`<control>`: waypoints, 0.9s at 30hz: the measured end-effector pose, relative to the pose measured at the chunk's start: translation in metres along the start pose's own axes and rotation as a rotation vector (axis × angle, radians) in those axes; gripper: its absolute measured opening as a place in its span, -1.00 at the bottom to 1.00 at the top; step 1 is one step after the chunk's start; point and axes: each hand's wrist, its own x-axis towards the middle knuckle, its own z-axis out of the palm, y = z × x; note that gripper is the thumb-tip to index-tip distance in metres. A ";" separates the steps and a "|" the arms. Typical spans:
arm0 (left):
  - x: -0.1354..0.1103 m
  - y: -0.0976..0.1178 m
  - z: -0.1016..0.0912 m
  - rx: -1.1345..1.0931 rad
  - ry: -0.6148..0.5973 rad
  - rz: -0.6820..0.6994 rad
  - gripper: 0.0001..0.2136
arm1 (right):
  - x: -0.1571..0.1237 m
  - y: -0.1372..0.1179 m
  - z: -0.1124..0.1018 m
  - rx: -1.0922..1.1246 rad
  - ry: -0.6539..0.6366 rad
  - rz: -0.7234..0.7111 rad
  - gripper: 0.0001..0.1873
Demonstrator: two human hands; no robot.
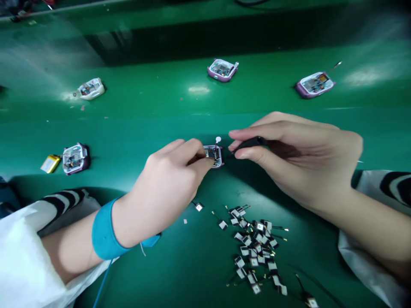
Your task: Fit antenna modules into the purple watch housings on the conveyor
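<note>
My left hand [167, 184] grips a small open electronic device housing [213, 155] with a purple rim and a visible circuit board, its fingers covering the near side. A small white round tab [218, 139] stands up on a thin stem at the housing's far edge. My right hand [298, 158] pinches a slim black tool [250, 143] between thumb and fingers. The tool's tip sits just right of the housing, and I cannot tell whether they touch.
Several similar open housings [222, 70] lie on the green belt, with a yellow flat battery [50, 163] at left. A heap of small black-and-white flex components [253, 244] lies near me. A blue wrist strap [105, 231] circles my left wrist.
</note>
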 end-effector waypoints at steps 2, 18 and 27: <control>0.000 -0.001 -0.001 0.065 0.017 0.020 -0.80 | -0.003 -0.002 0.003 -0.004 0.045 0.035 -0.93; -0.001 -0.001 0.002 0.130 0.006 0.028 -0.79 | -0.005 -0.008 0.005 -0.206 0.009 -0.158 -0.92; 0.001 -0.002 0.002 0.140 0.010 0.029 -0.79 | -0.008 -0.001 0.008 -0.139 0.118 -0.194 -0.85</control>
